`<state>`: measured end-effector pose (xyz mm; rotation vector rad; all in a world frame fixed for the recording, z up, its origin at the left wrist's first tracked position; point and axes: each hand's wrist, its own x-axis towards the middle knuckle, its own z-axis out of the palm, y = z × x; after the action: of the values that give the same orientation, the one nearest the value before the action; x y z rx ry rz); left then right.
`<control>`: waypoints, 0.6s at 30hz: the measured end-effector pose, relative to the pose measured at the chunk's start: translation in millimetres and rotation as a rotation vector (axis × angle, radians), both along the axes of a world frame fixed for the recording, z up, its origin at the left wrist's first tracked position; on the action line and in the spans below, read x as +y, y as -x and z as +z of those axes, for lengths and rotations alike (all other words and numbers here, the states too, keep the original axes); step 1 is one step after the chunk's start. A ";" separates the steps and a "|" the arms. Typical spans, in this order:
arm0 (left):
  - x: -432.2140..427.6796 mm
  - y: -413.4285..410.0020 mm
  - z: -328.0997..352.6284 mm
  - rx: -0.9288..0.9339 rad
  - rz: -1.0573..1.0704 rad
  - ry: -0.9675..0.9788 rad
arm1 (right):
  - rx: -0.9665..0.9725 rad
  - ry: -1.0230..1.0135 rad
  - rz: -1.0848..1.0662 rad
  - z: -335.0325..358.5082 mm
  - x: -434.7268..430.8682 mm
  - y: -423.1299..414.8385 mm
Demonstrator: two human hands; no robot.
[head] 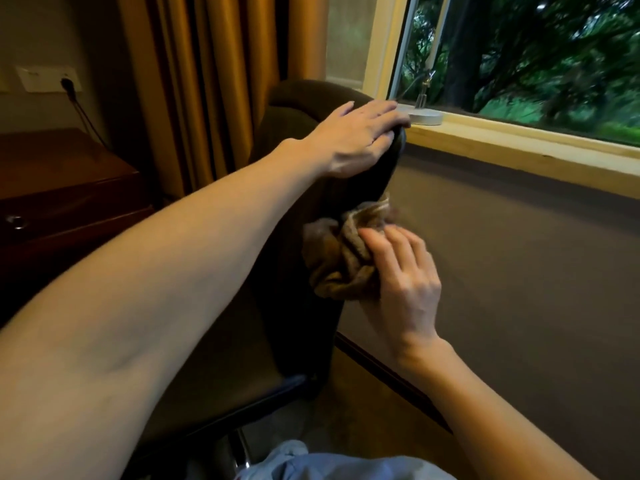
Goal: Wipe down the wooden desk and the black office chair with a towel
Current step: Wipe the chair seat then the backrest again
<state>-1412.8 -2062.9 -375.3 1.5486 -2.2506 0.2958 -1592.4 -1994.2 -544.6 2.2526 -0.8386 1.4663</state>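
From the head camera, two bare hands and one towel work on one chair. The left hand lies flat and open, palm down, on the top edge of the backrest of the black padded office chair; its fingers are spread and it closes on nothing. The right hand is lower, its fingers curled around one crumpled brown terry towel, which it presses against the side edge of the backrest, just below the left hand. Part of the towel bunches out above and to the left of the fingers.

One dark reddish-brown wooden desk stands at the left, well apart from both hands, with one round metal pull on its front. The left forearm crosses in front of the chair's seat and hides much of it. One black armrest bar shows below the seat.

Behind the chair hang ochre pleated curtains. One white wall socket plate carries one black plug with a cord running down toward the desk. At the right, one pale wooden window sill holds one flat white round base, just beside the left fingertips. Green trees fill the window.
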 end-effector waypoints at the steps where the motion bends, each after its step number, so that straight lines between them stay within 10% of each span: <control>1: -2.7 -0.2 0.3 -0.008 -0.005 -0.003 | -0.051 0.026 -0.011 7.1 -3.4 -7.5; 14: -35.5 -9.2 -7.3 -0.004 -0.046 0.111 | 0.278 -0.308 -0.040 -129.7 -6.9 -60.8; 18: -37.7 -7.7 -16.1 0.061 -0.047 0.127 | -0.032 -0.430 0.061 -117.6 3.9 -41.3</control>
<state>-1405.1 -2100.6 -391.4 1.4197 -2.1741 0.3656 -1551.0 -1990.2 -662.2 2.5824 -1.2027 1.4624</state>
